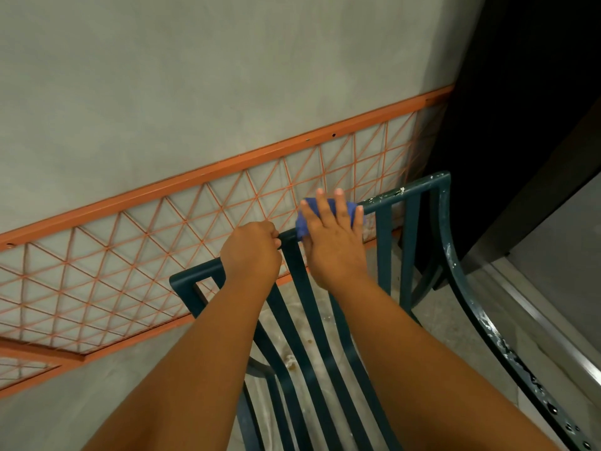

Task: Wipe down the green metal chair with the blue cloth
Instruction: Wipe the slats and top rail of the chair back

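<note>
— Cloth position?
— Head view: my right hand presses the blue cloth flat, fingers spread, on the green chair's top rail. Unwiped rail runs toward two o'clock. My left hand is fisted around the rail at nine.

The green metal chair wears smooth, slightly glossy paint flecked with white chips, the blue cloth looks soft and matt, the orange wire grid looks painted metal, and the grey wall is matt plaster.
</note>
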### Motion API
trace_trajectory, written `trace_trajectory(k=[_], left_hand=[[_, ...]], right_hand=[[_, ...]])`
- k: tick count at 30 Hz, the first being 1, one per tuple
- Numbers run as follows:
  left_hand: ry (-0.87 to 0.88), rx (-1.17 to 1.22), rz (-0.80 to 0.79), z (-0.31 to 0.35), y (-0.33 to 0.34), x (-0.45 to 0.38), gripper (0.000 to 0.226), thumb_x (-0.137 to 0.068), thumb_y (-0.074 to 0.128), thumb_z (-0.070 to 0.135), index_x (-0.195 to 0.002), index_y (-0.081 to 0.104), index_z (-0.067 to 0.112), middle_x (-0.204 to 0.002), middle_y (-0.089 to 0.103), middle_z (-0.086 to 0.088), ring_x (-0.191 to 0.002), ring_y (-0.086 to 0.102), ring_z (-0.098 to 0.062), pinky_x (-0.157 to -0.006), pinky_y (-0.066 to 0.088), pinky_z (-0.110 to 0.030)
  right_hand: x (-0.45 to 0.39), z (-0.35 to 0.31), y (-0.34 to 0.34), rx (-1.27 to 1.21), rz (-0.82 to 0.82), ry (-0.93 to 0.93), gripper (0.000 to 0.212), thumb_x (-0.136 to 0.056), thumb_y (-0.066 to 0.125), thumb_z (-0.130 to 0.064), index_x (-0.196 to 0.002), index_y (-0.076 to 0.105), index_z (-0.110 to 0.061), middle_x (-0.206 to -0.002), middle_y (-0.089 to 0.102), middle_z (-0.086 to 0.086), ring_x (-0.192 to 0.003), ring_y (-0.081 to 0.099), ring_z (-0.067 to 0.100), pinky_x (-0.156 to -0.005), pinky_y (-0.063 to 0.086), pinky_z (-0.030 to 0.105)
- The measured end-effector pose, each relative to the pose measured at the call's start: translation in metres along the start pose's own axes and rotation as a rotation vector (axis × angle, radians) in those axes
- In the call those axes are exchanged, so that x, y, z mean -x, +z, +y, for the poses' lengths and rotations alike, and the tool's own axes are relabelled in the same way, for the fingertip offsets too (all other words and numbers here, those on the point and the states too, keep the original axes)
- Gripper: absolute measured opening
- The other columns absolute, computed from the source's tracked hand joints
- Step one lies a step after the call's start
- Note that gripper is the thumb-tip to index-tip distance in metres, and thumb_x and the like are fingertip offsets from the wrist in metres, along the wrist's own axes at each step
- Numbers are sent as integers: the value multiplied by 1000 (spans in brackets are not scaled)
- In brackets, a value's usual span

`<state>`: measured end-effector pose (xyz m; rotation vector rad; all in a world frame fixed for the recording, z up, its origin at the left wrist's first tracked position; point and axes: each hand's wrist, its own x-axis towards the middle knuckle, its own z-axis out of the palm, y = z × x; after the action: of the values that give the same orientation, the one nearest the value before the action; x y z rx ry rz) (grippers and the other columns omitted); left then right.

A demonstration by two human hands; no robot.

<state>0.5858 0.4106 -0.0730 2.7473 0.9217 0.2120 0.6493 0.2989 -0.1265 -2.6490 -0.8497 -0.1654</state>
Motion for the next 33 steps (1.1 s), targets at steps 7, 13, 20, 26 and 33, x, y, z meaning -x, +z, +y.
trace_trajectory(k=[7, 13, 20, 26, 33], left_hand=[[28, 51, 27, -3, 1, 4, 17, -94, 57, 19, -101, 71, 21, -90, 70, 0, -70, 48, -11, -52, 30, -24], [31, 76, 40, -6, 3, 5, 17, -94, 57, 20, -101, 72, 22, -90, 70, 0, -72, 51, -12, -57, 36, -25], [25, 78, 28, -7, 4, 3, 15, -94, 58, 24, -98, 72, 23, -91, 71, 1, -75, 57, -15, -60, 40, -26], [14, 116, 26, -8, 5, 2, 15, -92, 59, 23, -98, 73, 24, -91, 71, 0, -84, 62, -20, -61, 39, -27], [4, 137, 57, -8, 8, 2, 13, -90, 60, 22, -91, 73, 24, -87, 71, 0, -77, 59, -17, -60, 35, -26]], right_hand=[[14, 51, -6, -7, -27, -168, 56, -101, 32, -39, -151, 9, -37, -162, 3, -7, -148, -8, 19, -116, -5, 57], [-33, 7, -21, 44, -89, 72, 42, -97, 28, -38, -121, 57, -18, -119, 61, 5, -125, 44, 30, -115, 0, 57], [-69, 10, -39, 210, -366, -47, 51, -94, 25, -51, -79, 62, -19, -75, 61, 0, -78, 56, 24, -83, 37, 41], [-73, -13, -30, 206, -421, -37, 56, -92, 27, -51, -67, 64, -18, -65, 63, 1, -69, 58, 23, -82, 43, 41], [-17, 31, 1, -62, 84, -443, 47, -86, 46, -35, -131, 54, -27, -127, 58, -3, -114, 48, 21, -100, 27, 39]])
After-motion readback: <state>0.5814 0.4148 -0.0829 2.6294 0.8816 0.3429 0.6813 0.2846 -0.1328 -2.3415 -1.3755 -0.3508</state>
